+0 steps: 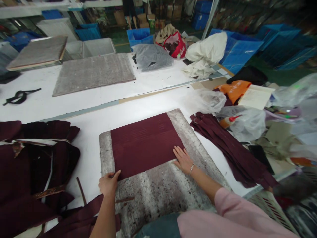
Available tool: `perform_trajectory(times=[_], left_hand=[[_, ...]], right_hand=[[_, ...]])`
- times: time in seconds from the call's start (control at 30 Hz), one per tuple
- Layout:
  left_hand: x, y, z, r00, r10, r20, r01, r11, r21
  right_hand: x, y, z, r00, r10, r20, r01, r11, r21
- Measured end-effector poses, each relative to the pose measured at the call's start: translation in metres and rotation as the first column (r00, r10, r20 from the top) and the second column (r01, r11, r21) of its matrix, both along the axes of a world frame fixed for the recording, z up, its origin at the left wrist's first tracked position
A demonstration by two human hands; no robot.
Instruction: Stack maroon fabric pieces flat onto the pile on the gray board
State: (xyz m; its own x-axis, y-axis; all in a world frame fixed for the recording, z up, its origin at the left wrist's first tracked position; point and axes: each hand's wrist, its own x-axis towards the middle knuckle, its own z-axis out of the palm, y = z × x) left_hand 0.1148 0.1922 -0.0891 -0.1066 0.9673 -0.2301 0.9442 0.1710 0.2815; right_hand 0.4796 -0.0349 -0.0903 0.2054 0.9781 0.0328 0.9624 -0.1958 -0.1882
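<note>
A rectangular maroon fabric panel (pixel 146 143) lies flat on a worn, mottled grey board (pixel 158 188). My left hand (pixel 108 183) is at the panel's near left corner, its fingers curled and its thumb at the cloth edge, in what looks like a pinch; the fingertips are partly hidden. Laid flat with fingers stretched out, my right hand (pixel 183 160) touches the panel's near right corner. Left of the board is a heap of maroon fabric pieces (pixel 15 172) bound with pale strips. On the right lies a bundle of long maroon strips (pixel 228 148).
Across the white table (pixel 148 99) lie another grey board (pixel 95 72) and a black strap (pixel 21 96). Plastic bags (pixel 252 124), an orange bag (pixel 234 90) and a red-tipped bottle (pixel 229 121) crowd the right side. Blue bins (pixel 140 36) stand behind.
</note>
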Motion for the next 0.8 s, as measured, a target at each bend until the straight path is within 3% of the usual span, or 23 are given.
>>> perform_trajectory(times=[0.17,0.3,0.33,0.4,0.47,0.5,0.53,0.63,0.7,0.8], left_hand=[[0.000,-0.008,0.014,0.965,0.109,0.238,-0.128,0.989,0.067],[-0.003,-0.029,0.017,0.955,0.196,0.223,-0.249,0.938,0.240],[0.000,-0.038,0.015,0.967,0.143,0.210,-0.202,0.934,0.295],[0.013,-0.059,0.009,0.975,-0.160,0.155,0.089,0.916,0.390],[0.033,-0.081,0.002,0.828,-0.559,0.047,0.499,0.772,0.394],[0.043,-0.089,-0.001,0.751,-0.661,0.003,0.615,0.701,0.360],[0.052,-0.096,-0.004,0.724,-0.689,-0.027,0.659,0.679,0.324],[0.061,-0.100,-0.011,0.815,-0.572,-0.092,0.575,0.778,0.254],[0.054,-0.094,-0.012,0.873,-0.474,-0.117,0.488,0.845,0.218],[0.041,-0.083,-0.008,0.903,-0.413,-0.122,0.427,0.892,0.146]], right_hand=[[0.033,-0.022,-0.007,0.998,-0.024,0.064,0.026,0.999,-0.032],[0.032,-0.022,-0.021,0.993,-0.043,0.110,0.044,0.999,0.001],[0.032,-0.022,-0.024,0.992,-0.039,0.116,0.038,0.999,0.007],[0.032,-0.021,-0.027,0.991,-0.030,0.130,0.028,0.999,0.016],[0.034,-0.021,-0.027,0.989,-0.030,0.147,0.028,0.999,0.019],[0.035,-0.021,-0.027,0.988,-0.031,0.152,0.029,0.999,0.016],[0.036,-0.021,-0.026,0.988,-0.030,0.154,0.029,1.000,0.008],[0.039,-0.022,-0.026,0.991,-0.021,0.132,0.024,1.000,-0.019],[0.041,-0.022,-0.026,0.995,-0.022,0.100,0.023,1.000,-0.008],[0.047,-0.020,-0.029,1.000,-0.027,0.004,0.027,0.996,0.080]])
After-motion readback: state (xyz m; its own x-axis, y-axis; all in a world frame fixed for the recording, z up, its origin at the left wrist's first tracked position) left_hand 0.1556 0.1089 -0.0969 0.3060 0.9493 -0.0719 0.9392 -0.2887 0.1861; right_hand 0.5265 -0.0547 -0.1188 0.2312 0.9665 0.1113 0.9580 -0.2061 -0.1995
